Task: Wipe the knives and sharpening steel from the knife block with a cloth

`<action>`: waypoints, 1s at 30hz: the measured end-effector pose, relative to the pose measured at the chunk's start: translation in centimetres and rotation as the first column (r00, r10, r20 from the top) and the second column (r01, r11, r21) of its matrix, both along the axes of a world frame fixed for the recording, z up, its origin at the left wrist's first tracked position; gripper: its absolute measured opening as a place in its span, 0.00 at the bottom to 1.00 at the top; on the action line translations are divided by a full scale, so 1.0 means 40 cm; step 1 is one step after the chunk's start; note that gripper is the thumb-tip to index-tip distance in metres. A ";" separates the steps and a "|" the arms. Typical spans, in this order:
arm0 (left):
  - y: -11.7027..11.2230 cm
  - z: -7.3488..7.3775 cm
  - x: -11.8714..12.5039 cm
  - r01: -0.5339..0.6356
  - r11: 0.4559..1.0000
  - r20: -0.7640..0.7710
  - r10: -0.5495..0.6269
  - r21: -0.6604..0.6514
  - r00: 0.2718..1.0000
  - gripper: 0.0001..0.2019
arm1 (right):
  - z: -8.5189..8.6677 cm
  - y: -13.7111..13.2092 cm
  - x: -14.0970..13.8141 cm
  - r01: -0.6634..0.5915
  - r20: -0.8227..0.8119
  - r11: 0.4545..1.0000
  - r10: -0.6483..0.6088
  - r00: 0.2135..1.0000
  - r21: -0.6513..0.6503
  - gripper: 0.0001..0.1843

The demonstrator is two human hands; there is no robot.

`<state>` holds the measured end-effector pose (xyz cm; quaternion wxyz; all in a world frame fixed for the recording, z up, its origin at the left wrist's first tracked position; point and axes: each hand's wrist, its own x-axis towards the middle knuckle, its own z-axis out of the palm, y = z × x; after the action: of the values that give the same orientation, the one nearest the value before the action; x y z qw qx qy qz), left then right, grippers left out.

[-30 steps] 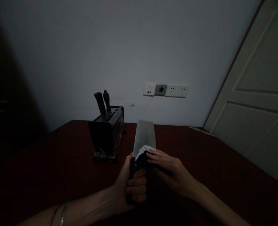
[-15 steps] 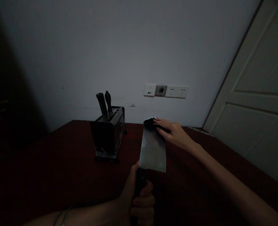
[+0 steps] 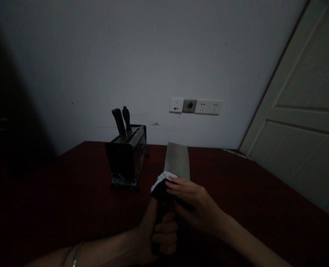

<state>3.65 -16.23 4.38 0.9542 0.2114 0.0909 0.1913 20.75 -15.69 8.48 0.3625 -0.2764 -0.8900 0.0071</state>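
Observation:
My left hand [image 3: 160, 233] is wrapped round the black handle of a cleaver [image 3: 177, 159], whose broad metal blade points away from me over the table. Against the blade's near end, close to the handle, my right hand [image 3: 190, 200] presses a black and white cloth [image 3: 164, 181]. The cloth and fingers cover the lower part of the blade. To the left stands a knife block [image 3: 128, 155] with black ends and a shiny side; two dark handles [image 3: 122, 120] stick up from its top.
The dark red table [image 3: 81, 174] reaches back to a pale wall [image 3: 119, 55] with a row of switches and sockets [image 3: 194, 106]. A white panelled door [image 3: 298, 122] stands at the right. A thin flat strip [image 3: 236, 154] lies at the table's back right. The room is dim.
My right hand has drawn the cloth from the blade's far end down to its handle end. The blade's far end is now uncovered. My left hand keeps its hold on the handle.

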 end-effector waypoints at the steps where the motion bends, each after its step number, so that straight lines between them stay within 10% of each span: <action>1: -0.003 0.000 0.001 0.000 1.000 0.001 0.000 0.009 1.000 0.26 | 0.000 0.000 0.001 -0.006 -0.006 1.000 0.006 1.000 0.013 0.21; 14: -0.020 0.002 0.009 0.103 0.995 0.039 -0.103 -0.002 0.994 0.33 | 0.096 0.183 0.070 0.246 -0.088 0.961 -0.237 0.968 0.123 0.12; 30: -0.006 -0.038 0.037 0.131 0.983 0.082 -0.141 0.126 0.987 0.32 | 0.150 0.167 0.078 0.161 -0.011 0.987 -0.162 0.987 -0.027 0.12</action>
<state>5.12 -16.45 2.84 0.9537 0.2654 0.0210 0.1402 23.86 -9.01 14.49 0.3641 -0.3523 -0.8621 -0.0090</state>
